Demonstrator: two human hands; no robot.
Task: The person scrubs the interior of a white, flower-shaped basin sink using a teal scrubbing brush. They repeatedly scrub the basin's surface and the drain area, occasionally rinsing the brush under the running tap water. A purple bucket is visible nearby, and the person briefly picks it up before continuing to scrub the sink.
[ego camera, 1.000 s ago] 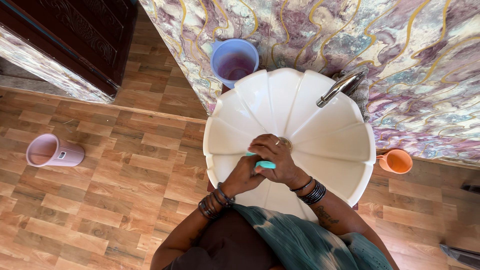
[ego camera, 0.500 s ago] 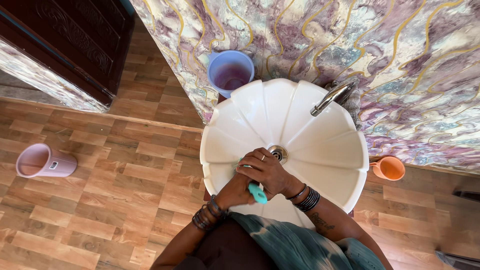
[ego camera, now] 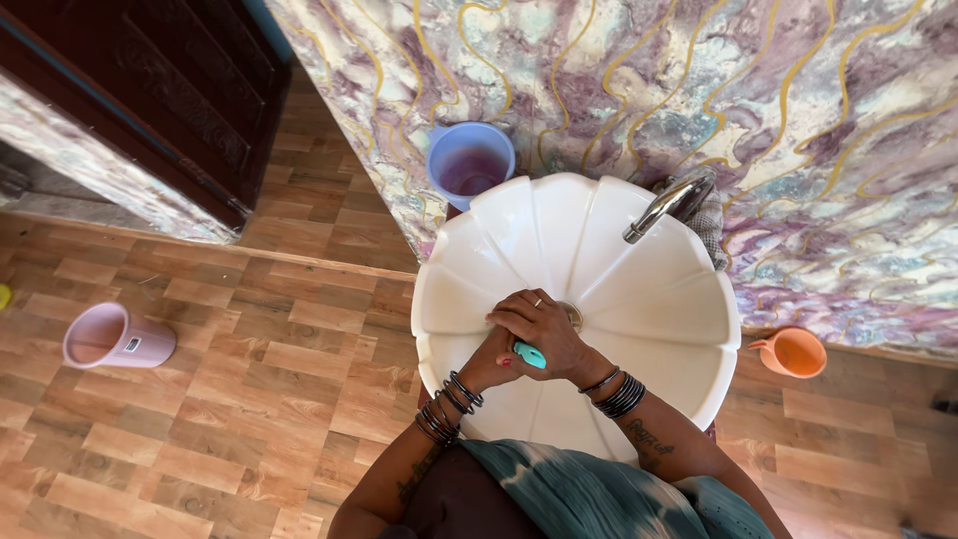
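A small teal object (ego camera: 530,353), smooth and rounded, sits right over the near middle of the white fluted basin (ego camera: 659,299), and only its end peeks out from between the two hands; what kind of thing it is cannot be told. The right hand (ego camera: 542,321) lies on top, fingers curled down over it and pressed against the other hand, a ring showing on one finger. The left hand (ego camera: 496,361) comes up from below, mostly covered, closed around the near part of the teal object with its palm turned in. Dark bangles ring both wrists. Just beyond the knuckles the metal drain (ego camera: 573,314) shows at the basin's centre, and a chrome tap (ego camera: 667,205) reaches in from the far right rim. Against the marbled purple wall (ego camera: 758,110), a blue bucket (ego camera: 469,160) stands far left of the basin. An orange mug (ego camera: 793,352) sits on the wooden floor (ego camera: 230,399) to the right, and a pink cup (ego camera: 117,340) lies tipped over well out to the left.
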